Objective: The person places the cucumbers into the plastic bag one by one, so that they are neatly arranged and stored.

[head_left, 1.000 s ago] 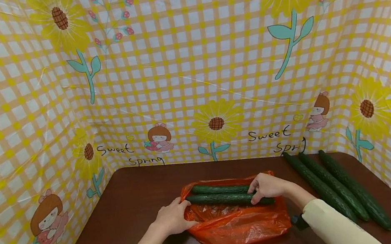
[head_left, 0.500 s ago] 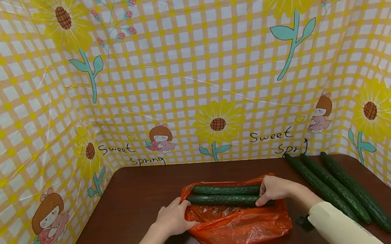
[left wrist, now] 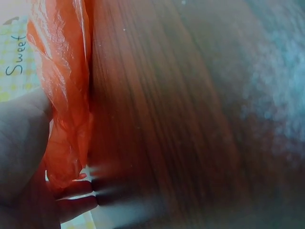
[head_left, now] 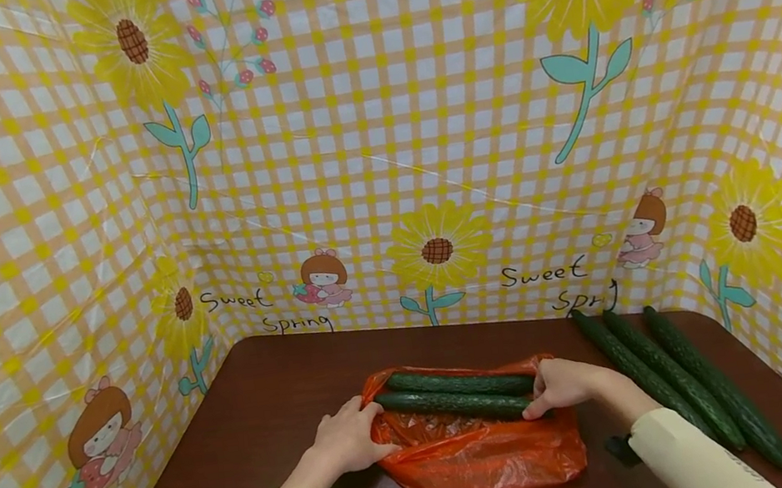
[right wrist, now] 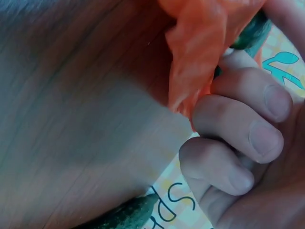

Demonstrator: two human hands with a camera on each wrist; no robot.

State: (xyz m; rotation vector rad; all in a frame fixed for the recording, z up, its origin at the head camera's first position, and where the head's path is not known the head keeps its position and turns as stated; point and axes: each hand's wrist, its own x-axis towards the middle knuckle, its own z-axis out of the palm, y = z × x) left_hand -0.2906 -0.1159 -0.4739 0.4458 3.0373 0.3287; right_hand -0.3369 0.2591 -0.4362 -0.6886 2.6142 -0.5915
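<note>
An orange plastic bag point(head_left: 488, 461) lies on the table with its mouth spread, and two dark green cucumbers show side by side in it: a front one point(head_left: 453, 405) and a back one point(head_left: 457, 382). My left hand point(head_left: 350, 437) holds the bag's left edge between thumb and fingers; in the left wrist view the crumpled plastic point(left wrist: 66, 62) stands against that hand. At the bag's right end, my right hand point(head_left: 567, 383) pinches the front cucumber's end with thumb and forefinger. Its other fingers point(right wrist: 238, 119) are curled in the right wrist view, beside the bag's plastic point(right wrist: 198, 57).
Three more cucumbers point(head_left: 672, 379) lie in a slanted row on the right of the brown wooden table point(head_left: 288, 369). Checked, flower-printed cloth point(head_left: 363, 155) encloses the table at the back and both sides.
My right hand has slid rightward along the front cucumber to its end, uncovering more of both cucumbers. The left hand stays at the bag's left edge.
</note>
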